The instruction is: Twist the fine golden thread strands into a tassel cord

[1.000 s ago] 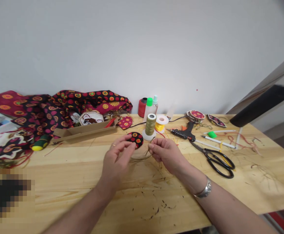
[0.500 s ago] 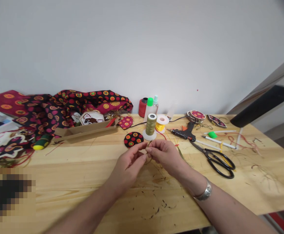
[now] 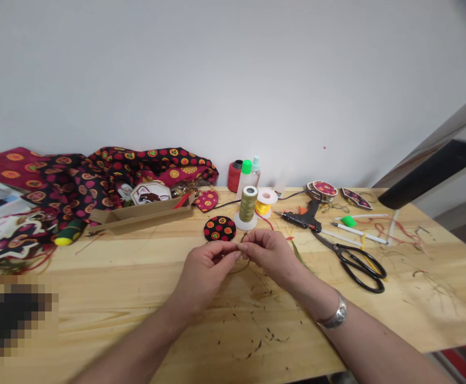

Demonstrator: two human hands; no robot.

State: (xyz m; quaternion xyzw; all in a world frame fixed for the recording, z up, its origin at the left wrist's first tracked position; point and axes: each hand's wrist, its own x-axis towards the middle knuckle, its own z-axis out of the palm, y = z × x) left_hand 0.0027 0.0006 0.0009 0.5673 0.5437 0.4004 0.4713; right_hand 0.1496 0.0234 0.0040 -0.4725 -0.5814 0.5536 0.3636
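My left hand and my right hand meet fingertip to fingertip above the wooden table. Both pinch a thin olive thread, which hangs in a small loop below the fingers; much of it is hidden by them. Just behind stands a spool of olive thread. A round black fabric piece with red and orange flower prints lies to the left of the spool. A yellow thread spool sits behind it on the right. An olive tassel lies beside my right wrist.
To the right are black-handled scissors, a glue gun, and a white pen. Bottles stand near the wall. Patterned cloth and a cardboard tray occupy the left. Thread scraps litter the front.
My left hand has shifted slightly left and down, its fingers flatter against the right fingertips. The thread loop shows more below the fingers. My right hand stays nearly in place.
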